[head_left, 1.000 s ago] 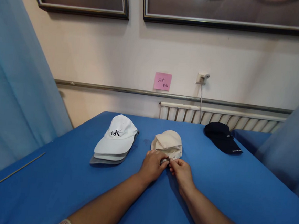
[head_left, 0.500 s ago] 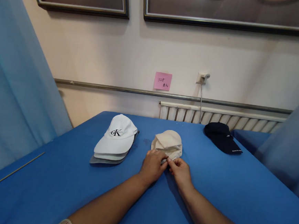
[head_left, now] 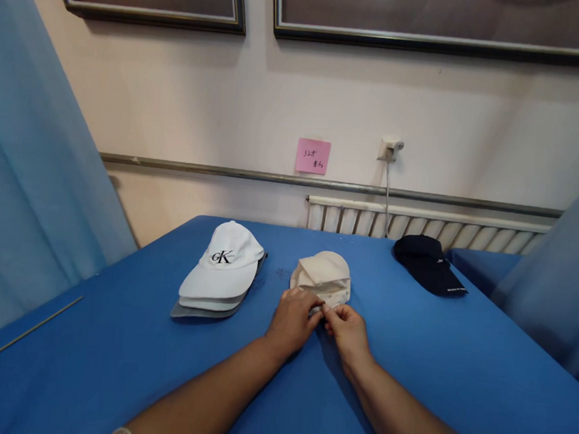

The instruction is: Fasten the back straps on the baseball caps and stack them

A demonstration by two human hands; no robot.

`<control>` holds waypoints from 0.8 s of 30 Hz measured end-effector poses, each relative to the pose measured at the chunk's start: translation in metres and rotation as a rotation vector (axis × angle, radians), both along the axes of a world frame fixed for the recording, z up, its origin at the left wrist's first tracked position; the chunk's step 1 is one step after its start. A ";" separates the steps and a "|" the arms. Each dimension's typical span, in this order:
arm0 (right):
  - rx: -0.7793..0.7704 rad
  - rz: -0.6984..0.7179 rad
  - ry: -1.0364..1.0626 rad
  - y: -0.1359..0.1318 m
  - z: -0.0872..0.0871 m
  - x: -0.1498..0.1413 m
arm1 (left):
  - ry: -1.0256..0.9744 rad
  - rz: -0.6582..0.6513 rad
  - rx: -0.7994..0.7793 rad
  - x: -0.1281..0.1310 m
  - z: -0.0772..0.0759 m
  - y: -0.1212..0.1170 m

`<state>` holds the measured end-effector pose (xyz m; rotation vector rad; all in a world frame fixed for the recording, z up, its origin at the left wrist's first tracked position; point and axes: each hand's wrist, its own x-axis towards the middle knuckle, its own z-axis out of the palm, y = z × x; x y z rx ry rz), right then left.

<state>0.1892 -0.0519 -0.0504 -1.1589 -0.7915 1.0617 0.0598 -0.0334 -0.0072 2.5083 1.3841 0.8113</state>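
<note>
Left hand (head_left: 291, 319) and right hand (head_left: 347, 330) pinch beige cap (head_left: 322, 276).

Cream cap (head_left: 323, 273), blue table (head_left: 109, 336)

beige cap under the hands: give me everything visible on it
The beige fabric cap lies on the blue table cover, mid-table, folded or collapsed on itself with a flat panel on top. Its near edge is pinched between the left hand and right hand, fingertips meeting there. It touches no other cap. The detail under the fingers is hidden.

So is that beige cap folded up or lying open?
Folded: the beige cap lies flattened with its crown doubled over in layers, both hands pinching its near edge.
</note>
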 end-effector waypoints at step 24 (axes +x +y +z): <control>0.008 0.059 0.061 0.001 0.002 0.003 | -0.068 0.024 -0.048 0.000 0.004 -0.001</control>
